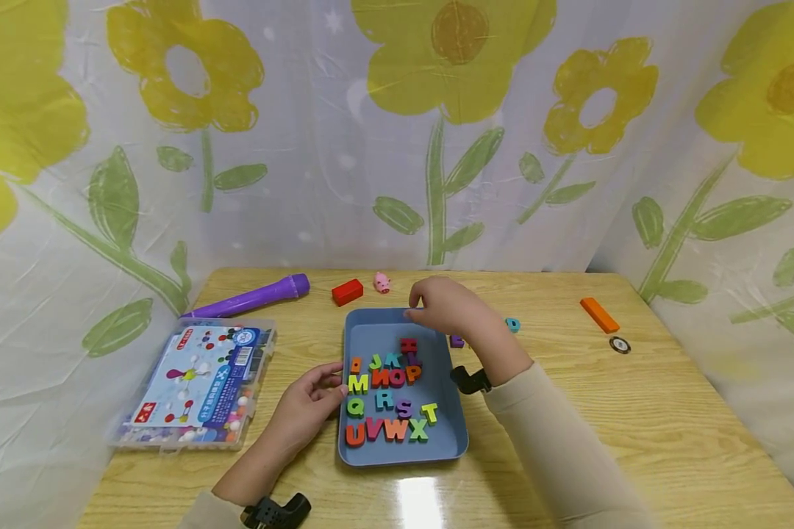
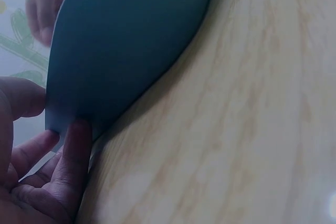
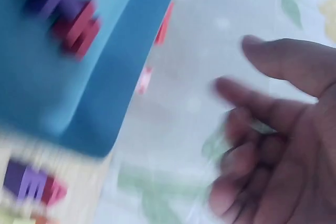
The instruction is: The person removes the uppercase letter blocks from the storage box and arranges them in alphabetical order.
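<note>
the blue tray [image 1: 360, 334] sits mid-desk [image 1: 635, 411], long axis running away from the person, rows of letter blocks [image 1: 387, 404] reading toward them. it looks like light, stiff plastic, likely to slide on smooth wood; the rim edges seem the best hold. the left hand [image 1: 307, 408] rests relaxed fingers on the left rim. the right hand [image 1: 446, 307] hovers at the far rim, loosely open, holding nothing visible.

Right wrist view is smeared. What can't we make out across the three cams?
- Right wrist: motion blur; whether the right hand holds anything is unclear, and letters in the blue tray are unreadable.
- Left wrist: the tray wall fills the view and hides the letters; left hand cut by the edge.
- Head: purple letter half hidden behind the right wrist; box label too small to read.
</note>
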`<state>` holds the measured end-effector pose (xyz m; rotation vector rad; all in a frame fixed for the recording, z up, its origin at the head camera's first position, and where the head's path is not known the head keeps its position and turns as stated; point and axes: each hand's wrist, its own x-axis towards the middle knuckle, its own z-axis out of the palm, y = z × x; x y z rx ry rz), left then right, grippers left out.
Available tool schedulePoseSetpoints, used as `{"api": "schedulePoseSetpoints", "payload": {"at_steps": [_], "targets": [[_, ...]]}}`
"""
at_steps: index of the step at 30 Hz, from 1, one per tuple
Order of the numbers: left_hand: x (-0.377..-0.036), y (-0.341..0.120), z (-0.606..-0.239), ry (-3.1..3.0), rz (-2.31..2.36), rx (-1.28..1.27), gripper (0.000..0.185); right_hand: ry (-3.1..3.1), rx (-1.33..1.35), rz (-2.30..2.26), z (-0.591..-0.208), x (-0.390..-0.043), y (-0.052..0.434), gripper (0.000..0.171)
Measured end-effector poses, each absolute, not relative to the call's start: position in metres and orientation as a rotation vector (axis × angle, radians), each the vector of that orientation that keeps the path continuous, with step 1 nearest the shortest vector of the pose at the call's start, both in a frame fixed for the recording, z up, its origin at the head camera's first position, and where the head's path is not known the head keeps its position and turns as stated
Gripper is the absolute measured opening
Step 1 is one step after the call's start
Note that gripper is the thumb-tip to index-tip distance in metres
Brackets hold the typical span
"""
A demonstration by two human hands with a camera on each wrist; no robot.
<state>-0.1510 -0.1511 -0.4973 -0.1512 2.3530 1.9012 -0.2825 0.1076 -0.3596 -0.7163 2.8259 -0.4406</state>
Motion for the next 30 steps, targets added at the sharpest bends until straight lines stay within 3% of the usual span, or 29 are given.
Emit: {"api": "schedulePoseSetpoints", "payload": {"at_steps": [8,30], "targets": [[-0.148,-0.151,-0.498,2.338,1.919,-0.164,0.048,2.718,-0.554,-0.130,-0.386,-0.288,0.064,0.028],[-0.149,-0.150,-0.497,2.381,1.907,-0.114,0.050,2.778,-0.386,-0.033,-0.401,-0.284,0.064,0.028]]}}
